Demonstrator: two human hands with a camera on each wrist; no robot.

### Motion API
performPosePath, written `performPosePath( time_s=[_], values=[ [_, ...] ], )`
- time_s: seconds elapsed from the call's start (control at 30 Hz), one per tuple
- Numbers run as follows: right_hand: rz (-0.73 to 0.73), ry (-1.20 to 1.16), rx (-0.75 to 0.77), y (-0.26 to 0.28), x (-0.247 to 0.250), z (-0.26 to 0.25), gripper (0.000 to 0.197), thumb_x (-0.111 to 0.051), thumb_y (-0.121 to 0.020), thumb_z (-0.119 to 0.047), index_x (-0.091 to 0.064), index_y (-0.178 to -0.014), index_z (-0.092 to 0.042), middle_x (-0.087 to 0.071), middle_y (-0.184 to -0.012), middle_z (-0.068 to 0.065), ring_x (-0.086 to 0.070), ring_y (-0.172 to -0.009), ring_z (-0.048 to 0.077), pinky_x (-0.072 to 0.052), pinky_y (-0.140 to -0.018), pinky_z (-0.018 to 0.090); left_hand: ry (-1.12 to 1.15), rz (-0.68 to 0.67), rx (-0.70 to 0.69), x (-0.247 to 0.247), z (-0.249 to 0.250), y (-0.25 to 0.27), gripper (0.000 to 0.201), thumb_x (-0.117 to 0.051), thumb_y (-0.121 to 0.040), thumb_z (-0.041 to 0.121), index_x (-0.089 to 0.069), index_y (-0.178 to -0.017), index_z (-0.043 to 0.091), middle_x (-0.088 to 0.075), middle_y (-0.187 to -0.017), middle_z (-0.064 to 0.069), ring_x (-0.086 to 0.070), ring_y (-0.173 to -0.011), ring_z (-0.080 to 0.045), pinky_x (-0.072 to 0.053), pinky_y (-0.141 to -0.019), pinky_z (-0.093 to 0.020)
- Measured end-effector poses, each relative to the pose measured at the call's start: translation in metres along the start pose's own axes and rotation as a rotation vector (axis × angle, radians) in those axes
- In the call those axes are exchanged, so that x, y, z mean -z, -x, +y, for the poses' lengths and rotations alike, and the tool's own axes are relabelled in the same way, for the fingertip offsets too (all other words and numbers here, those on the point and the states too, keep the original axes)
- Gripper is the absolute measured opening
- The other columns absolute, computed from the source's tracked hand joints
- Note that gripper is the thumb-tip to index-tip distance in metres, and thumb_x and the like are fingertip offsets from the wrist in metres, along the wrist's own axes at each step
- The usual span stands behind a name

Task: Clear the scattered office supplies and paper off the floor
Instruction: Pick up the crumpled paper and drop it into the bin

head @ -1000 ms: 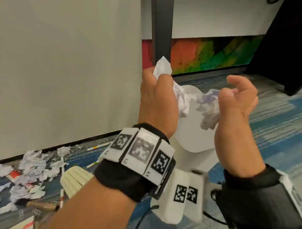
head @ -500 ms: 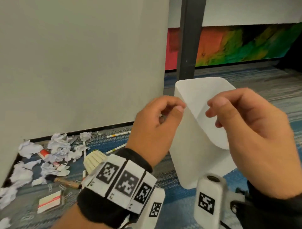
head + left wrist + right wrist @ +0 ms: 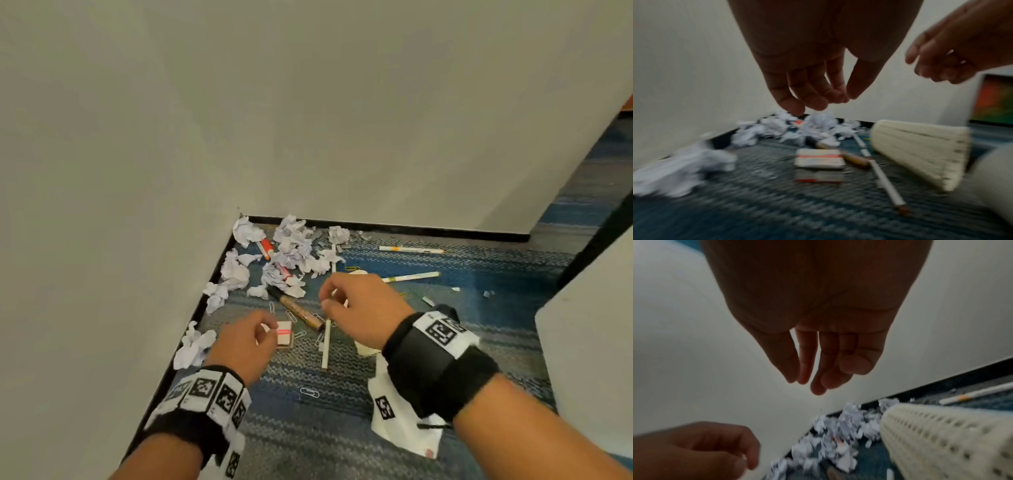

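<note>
Crumpled white paper balls (image 3: 287, 253) lie heaped in the corner where two walls meet, on blue carpet. In front of them are a brown marker (image 3: 298, 308), a small staple box (image 3: 284, 334) with a red stripe, and a white pencil (image 3: 325, 342). My left hand (image 3: 267, 329) hovers just left of the box, fingers loosely curled and empty; the left wrist view shows the left hand (image 3: 828, 100) above the box (image 3: 819, 160). My right hand (image 3: 325, 298) hangs over the marker and pencil, also empty, as the right hand (image 3: 813, 382) shows in the right wrist view.
A cream mesh pen holder (image 3: 920, 151) lies on its side under my right hand. Two white pens (image 3: 411, 250) lie further right, a red marker (image 3: 266, 247) sits in the paper, and several paper clips (image 3: 309, 393) are scattered. A white bin (image 3: 589, 342) stands at the right.
The crumpled paper my hands held over the white bin is gone from them. The view has swung down to the corner, and both empty hands have come low over the mess.
</note>
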State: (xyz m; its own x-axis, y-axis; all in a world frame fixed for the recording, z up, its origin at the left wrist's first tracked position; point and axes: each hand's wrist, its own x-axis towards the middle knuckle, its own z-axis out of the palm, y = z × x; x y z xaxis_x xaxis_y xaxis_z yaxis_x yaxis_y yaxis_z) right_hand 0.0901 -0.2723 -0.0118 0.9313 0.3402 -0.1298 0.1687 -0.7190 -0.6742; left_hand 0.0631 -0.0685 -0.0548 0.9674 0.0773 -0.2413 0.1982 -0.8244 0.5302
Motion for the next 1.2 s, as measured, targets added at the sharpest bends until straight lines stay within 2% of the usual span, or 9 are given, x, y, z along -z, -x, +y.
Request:
performPosePath(
  time_s=[0.13, 0.23, 0.33, 0.47, 0.63, 0.9, 0.97, 1.07, 1.2],
  values=[
    [-0.191, 0.202, -0.053, -0.065, -0.045, -0.004, 0.022, -0.046, -0.092, -0.025, -0.055, -0.112, -0.02, -0.061, -0.113, 0.01, -0.057, -0.102, 0.029, -0.045, -0.083, 0.032, -0.065, 0.169, 0.33, 0.021, -0.068, -0.015, 0.014, -0.058, -0.083, 0.019, -0.053, -0.074, 0.029, -0.061, -0.081, -0.003, -0.06, -0.086, -0.029, -0.044, -0.074, -0.03],
    [-0.265, 0.313, -0.057, -0.102, -0.069, -0.012, 0.03, -0.047, -0.093, -0.028, -0.048, -0.121, -0.019, -0.051, -0.12, 0.013, -0.055, -0.104, 0.033, -0.045, -0.084, 0.036, -0.049, 0.284, 0.464, 0.026, -0.106, -0.016, 0.01, -0.062, -0.078, 0.013, -0.056, -0.085, 0.017, -0.06, -0.099, -0.017, -0.059, -0.086, -0.036, -0.046, -0.073, -0.037],
    [-0.256, 0.357, -0.056, -0.131, -0.082, -0.013, 0.039, -0.049, -0.092, -0.026, -0.046, -0.129, -0.016, -0.049, -0.126, 0.015, -0.054, -0.11, 0.034, -0.045, -0.089, 0.036, -0.087, 0.275, 0.389, 0.016, -0.124, -0.017, 0.024, -0.058, -0.081, 0.008, -0.055, -0.105, 0.011, -0.05, -0.116, -0.014, -0.055, -0.093, -0.034, -0.04, -0.074, -0.034],
    [-0.303, 0.439, -0.11, -0.155, -0.09, -0.006, 0.04, -0.052, -0.089, -0.021, -0.05, -0.128, -0.011, -0.056, -0.125, 0.016, -0.057, -0.11, 0.033, -0.047, -0.089, 0.035, -0.166, 0.206, 0.298, 0.007, -0.131, -0.027, 0.044, -0.052, -0.089, 0.018, -0.041, -0.131, 0.021, -0.044, -0.134, -0.004, -0.056, -0.106, -0.03, -0.045, -0.085, -0.038],
    [-0.294, 0.514, -0.088, -0.165, -0.099, 0.006, 0.03, -0.044, -0.091, -0.01, -0.054, -0.119, -0.009, -0.059, -0.117, 0.015, -0.059, -0.104, 0.033, -0.047, -0.08, 0.036, -0.222, 0.142, 0.402, 0.007, -0.132, -0.033, 0.043, -0.055, -0.088, 0.032, -0.04, -0.129, 0.03, -0.061, -0.118, -0.006, -0.059, -0.103, -0.032, -0.047, -0.08, -0.036],
    [-0.069, 0.236, -0.17, -0.171, -0.096, 0.017, 0.023, -0.047, -0.086, -0.021, -0.058, -0.104, -0.012, -0.063, -0.106, 0.014, -0.058, -0.098, 0.034, -0.04, -0.073, 0.029, -0.016, 0.329, 0.184, 0.008, -0.096, -0.045, 0.015, -0.051, -0.084, 0.018, -0.062, -0.094, 0.012, -0.058, -0.073, -0.007, -0.052, -0.074, -0.026, -0.036, -0.065, -0.029],
    [0.015, 0.187, -0.158, -0.173, -0.095, 0.014, 0.023, -0.044, -0.089, -0.018, -0.065, -0.098, -0.011, -0.063, -0.107, 0.015, -0.059, -0.098, 0.034, -0.043, -0.076, 0.03, 0.018, 0.37, 0.163, 0.005, -0.085, -0.054, 0.01, -0.049, -0.085, 0.012, -0.057, -0.086, 0.007, -0.05, -0.077, -0.005, -0.045, -0.074, -0.023, -0.027, -0.061, -0.023],
    [0.049, 0.16, -0.126, -0.177, -0.096, 0.009, 0.031, -0.038, -0.095, -0.019, -0.067, -0.1, -0.009, -0.053, -0.117, 0.016, -0.056, -0.102, 0.033, -0.046, -0.082, 0.033, 0.079, 0.389, 0.19, 0.002, -0.074, -0.071, 0.017, -0.047, -0.087, 0.008, -0.057, -0.1, 0.004, -0.048, -0.096, -0.005, -0.042, -0.08, -0.017, -0.024, -0.064, -0.017],
    [-0.06, 0.273, -0.026, -0.183, -0.106, 0.0, 0.031, -0.038, -0.094, -0.029, -0.06, -0.112, -0.018, -0.062, -0.11, 0.01, -0.06, -0.095, 0.03, -0.049, -0.077, 0.034, 0.099, 0.249, 0.233, 0.0, -0.072, -0.095, 0.021, -0.044, -0.085, 0.009, -0.058, -0.1, 0.011, -0.059, -0.081, -0.01, -0.049, -0.063, -0.021, -0.034, -0.064, -0.024]
  ],
)
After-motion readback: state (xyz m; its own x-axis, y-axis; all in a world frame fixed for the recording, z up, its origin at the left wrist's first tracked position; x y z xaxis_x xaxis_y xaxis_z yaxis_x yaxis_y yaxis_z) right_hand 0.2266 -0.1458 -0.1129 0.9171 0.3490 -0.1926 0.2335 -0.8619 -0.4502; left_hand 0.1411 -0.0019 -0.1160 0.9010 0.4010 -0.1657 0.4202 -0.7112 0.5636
